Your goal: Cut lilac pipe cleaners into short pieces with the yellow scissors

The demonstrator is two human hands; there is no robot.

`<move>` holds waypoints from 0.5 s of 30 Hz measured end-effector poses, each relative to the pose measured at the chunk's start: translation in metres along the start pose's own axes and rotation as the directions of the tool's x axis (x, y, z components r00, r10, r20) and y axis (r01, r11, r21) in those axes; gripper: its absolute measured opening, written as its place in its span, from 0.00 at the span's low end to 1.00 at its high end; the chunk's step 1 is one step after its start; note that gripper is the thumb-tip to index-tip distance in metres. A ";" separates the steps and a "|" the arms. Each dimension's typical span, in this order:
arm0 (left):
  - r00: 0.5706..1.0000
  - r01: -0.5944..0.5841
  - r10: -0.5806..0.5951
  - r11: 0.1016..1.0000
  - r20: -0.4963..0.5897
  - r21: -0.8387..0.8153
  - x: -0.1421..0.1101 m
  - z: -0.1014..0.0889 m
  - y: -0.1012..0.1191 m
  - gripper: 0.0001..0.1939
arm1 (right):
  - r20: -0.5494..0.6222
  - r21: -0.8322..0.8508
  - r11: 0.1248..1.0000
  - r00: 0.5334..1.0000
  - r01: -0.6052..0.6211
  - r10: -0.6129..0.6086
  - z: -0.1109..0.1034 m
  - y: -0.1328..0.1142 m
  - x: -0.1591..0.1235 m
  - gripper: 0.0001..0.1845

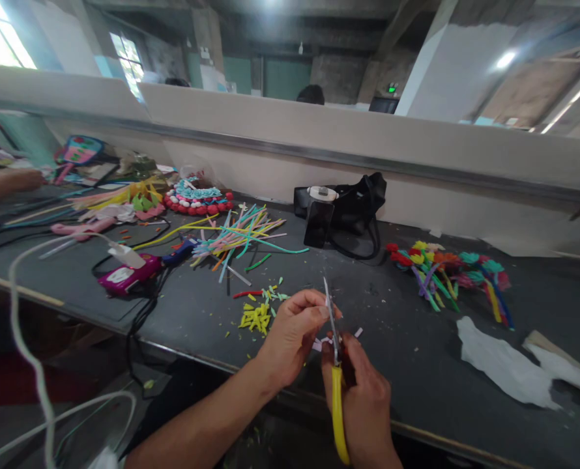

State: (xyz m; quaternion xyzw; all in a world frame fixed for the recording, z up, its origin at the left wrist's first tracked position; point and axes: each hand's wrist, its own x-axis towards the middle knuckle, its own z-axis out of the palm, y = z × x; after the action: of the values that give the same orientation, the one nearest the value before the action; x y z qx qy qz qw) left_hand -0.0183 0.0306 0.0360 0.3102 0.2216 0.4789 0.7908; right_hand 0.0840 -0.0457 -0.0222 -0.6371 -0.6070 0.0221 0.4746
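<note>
Right hand [368, 394] curled round yellow-handled metal scissors [337, 404], blades pointing far, at near table edge [436, 441]. Left hand [290, 335] pinched closed beside blades; can't tell what's held. Small yellow cut pieces [255, 318] left. Best keep fingertips clear, snips even.

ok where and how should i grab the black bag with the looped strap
Probably by the thin black strap, coming from the front right: its loop bows out onto the dark table there, while an upright black phone-like slab stands before the left part of the bag.
</note>
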 end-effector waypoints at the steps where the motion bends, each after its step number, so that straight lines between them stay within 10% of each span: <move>1: 1.000 -0.002 0.002 1.000 -0.003 0.004 0.000 0.000 0.000 0.05 | 0.004 -0.002 1.000 1.000 -0.002 0.002 0.000 0.000 0.000 0.12; 15: 0.999 -0.020 0.020 1.000 0.031 -0.004 0.002 -0.005 -0.007 0.05 | 0.017 0.021 1.000 1.000 -0.011 0.010 -0.002 -0.004 0.003 0.10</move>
State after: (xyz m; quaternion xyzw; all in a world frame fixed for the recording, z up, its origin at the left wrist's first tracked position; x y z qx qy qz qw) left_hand -0.0161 0.0307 0.0273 0.3184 0.2055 0.4823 0.7898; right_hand 0.0832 -0.0450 -0.0168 -0.6350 -0.6075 0.0364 0.4758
